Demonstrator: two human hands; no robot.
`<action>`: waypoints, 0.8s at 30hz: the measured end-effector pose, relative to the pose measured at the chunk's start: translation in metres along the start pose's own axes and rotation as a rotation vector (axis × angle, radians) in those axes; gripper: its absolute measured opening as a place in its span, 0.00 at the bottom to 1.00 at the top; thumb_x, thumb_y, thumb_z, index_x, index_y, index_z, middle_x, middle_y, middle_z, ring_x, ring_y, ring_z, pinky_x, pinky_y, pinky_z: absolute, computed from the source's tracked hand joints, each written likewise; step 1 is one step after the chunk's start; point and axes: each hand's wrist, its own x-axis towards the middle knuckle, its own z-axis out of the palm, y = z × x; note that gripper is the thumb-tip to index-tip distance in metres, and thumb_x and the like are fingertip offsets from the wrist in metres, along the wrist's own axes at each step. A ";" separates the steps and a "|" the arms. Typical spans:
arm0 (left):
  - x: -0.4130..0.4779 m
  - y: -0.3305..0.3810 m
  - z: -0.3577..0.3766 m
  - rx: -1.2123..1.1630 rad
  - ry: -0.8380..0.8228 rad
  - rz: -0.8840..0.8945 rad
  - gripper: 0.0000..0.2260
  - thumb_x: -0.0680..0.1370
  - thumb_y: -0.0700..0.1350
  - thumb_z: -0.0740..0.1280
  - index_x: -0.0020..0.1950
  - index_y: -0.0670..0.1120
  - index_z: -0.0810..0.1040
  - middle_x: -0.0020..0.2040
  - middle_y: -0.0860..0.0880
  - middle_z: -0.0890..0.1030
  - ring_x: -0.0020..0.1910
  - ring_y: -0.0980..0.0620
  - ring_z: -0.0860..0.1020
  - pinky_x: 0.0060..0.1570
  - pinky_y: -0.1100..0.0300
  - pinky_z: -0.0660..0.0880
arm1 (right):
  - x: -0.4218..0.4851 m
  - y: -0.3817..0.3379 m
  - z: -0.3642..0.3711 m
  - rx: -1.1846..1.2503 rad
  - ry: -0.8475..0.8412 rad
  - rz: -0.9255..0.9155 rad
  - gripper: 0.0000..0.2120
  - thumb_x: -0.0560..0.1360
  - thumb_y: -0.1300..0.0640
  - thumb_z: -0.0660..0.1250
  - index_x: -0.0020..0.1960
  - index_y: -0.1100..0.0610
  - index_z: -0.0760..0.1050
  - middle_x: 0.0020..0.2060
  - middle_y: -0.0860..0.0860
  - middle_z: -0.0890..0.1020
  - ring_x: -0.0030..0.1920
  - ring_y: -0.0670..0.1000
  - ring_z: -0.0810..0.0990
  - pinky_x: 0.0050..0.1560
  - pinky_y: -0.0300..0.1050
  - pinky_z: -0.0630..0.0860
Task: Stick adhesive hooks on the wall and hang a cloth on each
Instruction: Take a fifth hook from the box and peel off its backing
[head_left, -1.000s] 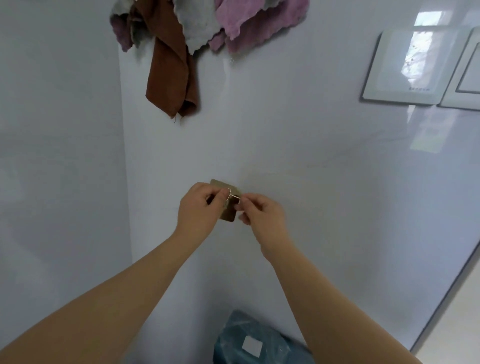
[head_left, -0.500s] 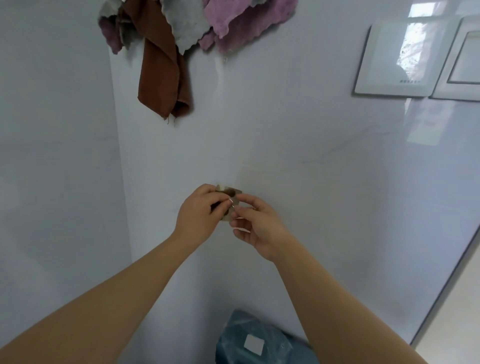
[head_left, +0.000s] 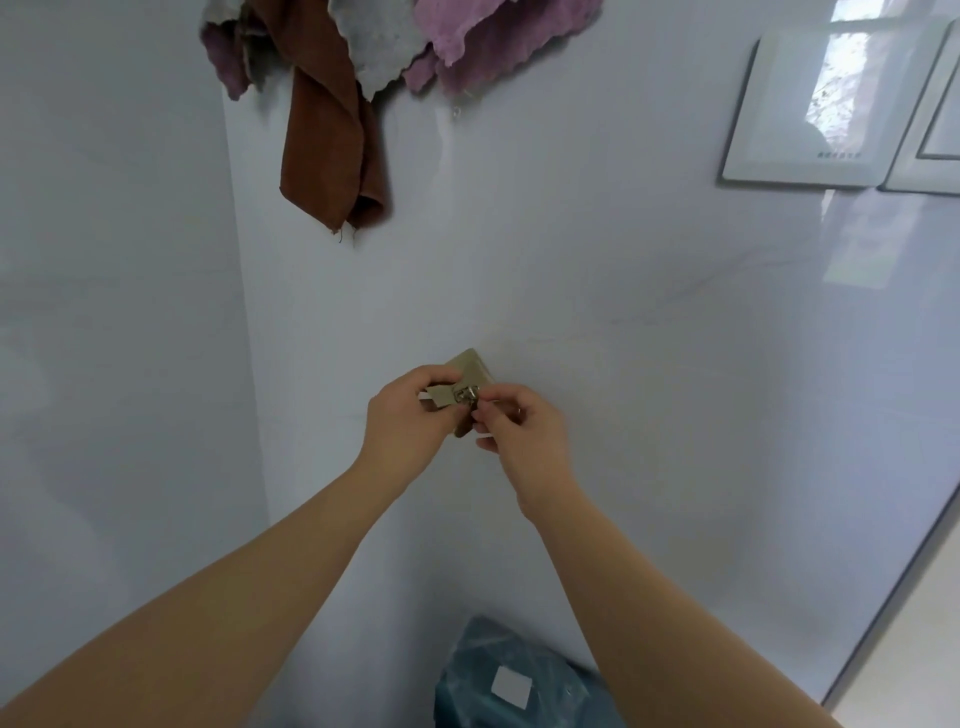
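A small tan square adhesive hook (head_left: 470, 371) with a metal hook piece at its middle is held in front of the white wall (head_left: 597, 291), tilted like a diamond. My left hand (head_left: 410, 415) grips its left side with curled fingers. My right hand (head_left: 522, 431) pinches the metal hook part and lower right edge. A white strip shows below my right fingers. High on the wall hang a brown cloth (head_left: 327, 140), a grey cloth (head_left: 374, 41) and purple cloths (head_left: 483, 36), bunched together.
Two white switch plates (head_left: 810, 104) sit on the wall at upper right. A dark teal plastic bag (head_left: 509, 680) with a white label lies on the floor below. A wall corner runs down at left (head_left: 244, 312). A door frame edge slants at lower right.
The hook pad has turned in my hands, now showing its tan face and metal piece. My right hand shifted its pinch from the wire to the pad's lower right. The view dropped slightly.
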 end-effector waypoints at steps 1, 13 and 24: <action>0.000 0.001 0.000 0.023 -0.008 0.006 0.11 0.72 0.36 0.71 0.51 0.49 0.79 0.40 0.56 0.77 0.28 0.65 0.75 0.30 0.78 0.68 | 0.000 0.001 0.001 -0.027 -0.003 -0.014 0.12 0.76 0.67 0.63 0.40 0.52 0.76 0.29 0.44 0.80 0.32 0.41 0.78 0.36 0.34 0.77; -0.001 0.005 -0.001 -0.103 -0.030 -0.076 0.13 0.72 0.33 0.68 0.46 0.51 0.80 0.46 0.51 0.80 0.36 0.58 0.78 0.38 0.71 0.74 | 0.003 0.004 0.002 -0.253 0.023 -0.083 0.14 0.74 0.65 0.65 0.36 0.48 0.73 0.32 0.45 0.77 0.34 0.46 0.75 0.46 0.47 0.76; 0.005 0.004 0.002 -0.336 0.126 -0.240 0.10 0.73 0.33 0.68 0.40 0.48 0.79 0.44 0.41 0.75 0.45 0.44 0.78 0.50 0.48 0.79 | 0.006 0.005 0.003 -0.355 -0.013 -0.032 0.12 0.74 0.62 0.65 0.35 0.49 0.71 0.37 0.53 0.80 0.38 0.48 0.76 0.39 0.36 0.72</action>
